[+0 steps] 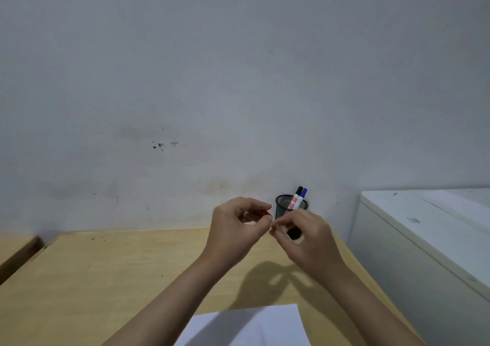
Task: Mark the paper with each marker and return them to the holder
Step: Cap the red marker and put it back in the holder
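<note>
I had both hands raised over the wooden table (111, 279), close together, in front of the mesh holder (285, 209). My left hand (236, 229) was curled shut around something red (266, 214), which I took to be the cap or cap end of a red marker; only a sliver showed between thumb and forefinger. My right hand (305, 237) was pinched narrow on what looked like the pale barrel of that marker, though blur kept me from being sure where barrel ended and finger began. Holding 1 end in each hand made sense for pulling a cap off or pressing it on; I could not tell which.

The holder stood at the back of the table, against the wall (238, 80), with 2 markers leaning in it, a black-capped marker (298, 192) and a blue-capped marker (303, 193), caps up. That kept them within reach but clear of the writing area.

The paper (252, 327) lay flat at the near edge, below my forearms, and I saw no marks on the visible part. A white cabinet (424, 226) stood at the right.
</note>
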Demonstrator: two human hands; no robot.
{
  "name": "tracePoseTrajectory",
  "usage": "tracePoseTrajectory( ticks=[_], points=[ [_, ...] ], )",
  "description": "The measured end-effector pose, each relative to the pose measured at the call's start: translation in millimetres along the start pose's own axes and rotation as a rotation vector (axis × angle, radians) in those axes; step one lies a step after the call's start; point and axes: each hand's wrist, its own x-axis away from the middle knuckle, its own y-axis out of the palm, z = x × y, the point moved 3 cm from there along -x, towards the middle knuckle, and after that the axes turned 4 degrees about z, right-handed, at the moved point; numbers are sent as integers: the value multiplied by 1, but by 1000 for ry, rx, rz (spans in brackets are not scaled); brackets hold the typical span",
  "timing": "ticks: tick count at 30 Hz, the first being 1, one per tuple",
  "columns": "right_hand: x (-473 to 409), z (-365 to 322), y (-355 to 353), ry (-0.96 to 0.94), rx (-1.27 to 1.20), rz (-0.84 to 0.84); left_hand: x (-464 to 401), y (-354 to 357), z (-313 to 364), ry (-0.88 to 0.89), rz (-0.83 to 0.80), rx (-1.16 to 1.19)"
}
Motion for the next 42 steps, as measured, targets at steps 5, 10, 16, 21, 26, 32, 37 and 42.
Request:
tracePoseTrajectory(
  ticks=[5, 10, 16, 21, 26, 32, 37, 42],
  points=[
    [-28, 45, -17, 164, -88, 140, -31, 37, -18, 12, -29, 31],
    [-70, 100, -28, 335, -103, 294, -62, 75, -66, -6, -12, -230],
    [-79, 140, 5, 546, -96, 257, -80, 110, -113, -94, -124, -350],
    [-62, 165, 34, 703, 27, -4, -91, 123, -132, -147, -123, -339],
    [-60, 180, 49, 721, 269, -157, -91, 123, -141, -188, -71, -296],
    [-73, 182, 57, 665, 420, -230, -91, 124, -142, -193, -73, -296],
    [-78, 181, 67, 614, 516, -254, -90, 123, -139, -176, -65, -292],
    [-82, 171, 59, 502, 512, -113, -88, 121, -133, -126, -79, -318]
  ],
)
